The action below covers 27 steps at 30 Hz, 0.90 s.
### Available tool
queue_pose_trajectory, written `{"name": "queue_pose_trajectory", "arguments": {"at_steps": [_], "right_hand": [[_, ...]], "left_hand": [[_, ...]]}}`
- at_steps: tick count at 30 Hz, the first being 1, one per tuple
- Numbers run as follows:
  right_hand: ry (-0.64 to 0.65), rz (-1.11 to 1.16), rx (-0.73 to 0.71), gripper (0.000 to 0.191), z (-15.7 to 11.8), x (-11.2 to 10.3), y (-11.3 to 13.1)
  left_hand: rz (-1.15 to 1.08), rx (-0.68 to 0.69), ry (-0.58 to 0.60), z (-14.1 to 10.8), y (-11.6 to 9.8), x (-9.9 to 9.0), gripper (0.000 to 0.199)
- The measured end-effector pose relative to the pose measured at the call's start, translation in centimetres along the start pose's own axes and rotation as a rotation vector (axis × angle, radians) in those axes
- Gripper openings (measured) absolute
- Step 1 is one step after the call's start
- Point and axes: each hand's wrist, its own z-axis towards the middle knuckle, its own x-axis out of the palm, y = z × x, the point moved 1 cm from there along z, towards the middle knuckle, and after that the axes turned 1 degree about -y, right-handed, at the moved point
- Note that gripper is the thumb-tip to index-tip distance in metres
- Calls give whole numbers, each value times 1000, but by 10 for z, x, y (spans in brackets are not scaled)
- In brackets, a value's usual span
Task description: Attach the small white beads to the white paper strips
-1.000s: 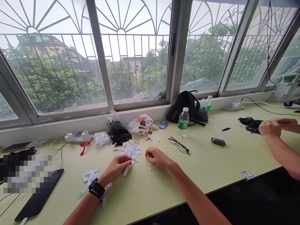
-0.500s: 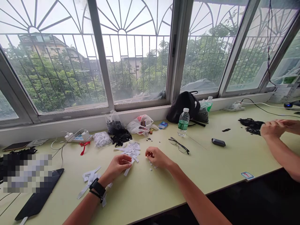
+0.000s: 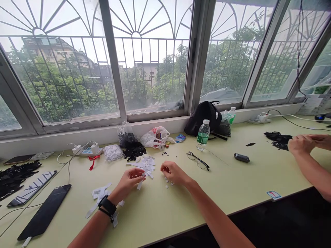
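Along the lower middle of the frame, the person's left hand (image 3: 128, 182) is curling narrowly around a thin white fabric strip (image 3: 140, 185), apparently pinching it, while the right hand (image 3: 174, 173) is cupping low, almost closed, just above tiny round white buttons (image 3: 167, 183) lying on the pale green tabletop (image 3: 160, 220); whether it is holding a button cannot be told. The buttons are likely light, hard and quick to skitter, so fingertips would best take them by the rim. The strip looks soft and limp, easiest to take by one end. Loose white strips (image 3: 99, 198) are lying beneath the left wrist, and a rumpled heap of white strips (image 3: 146, 165) is sitting just ahead of the hands. Farther on, wire-rimmed glasses (image 3: 198, 161) are resting near a green-labelled water bottle (image 3: 203, 135). Toward the right edge, a co-worker's hands (image 3: 301, 144) are meeting beside a scattered heap of black scraps (image 3: 278, 139), below a black backpack (image 3: 203, 119) leaning against the window sill.
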Motion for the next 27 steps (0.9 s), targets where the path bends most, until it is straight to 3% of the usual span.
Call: {"name": "queue_pose_trajectory", "arguments": {"at_steps": [10,20,27], "right_hand": [[-3,7,-10,21,2,2,-2],[-5,-1,-7,24,2,4,-3],[-1,-4,-14,23,1,5,-3]], "left_hand": [[-104,-78,27,2,1,-1,32],[-22,22,67,0,0,-1,49],[-37,-19,78,-2,-3,-2,48]]}}
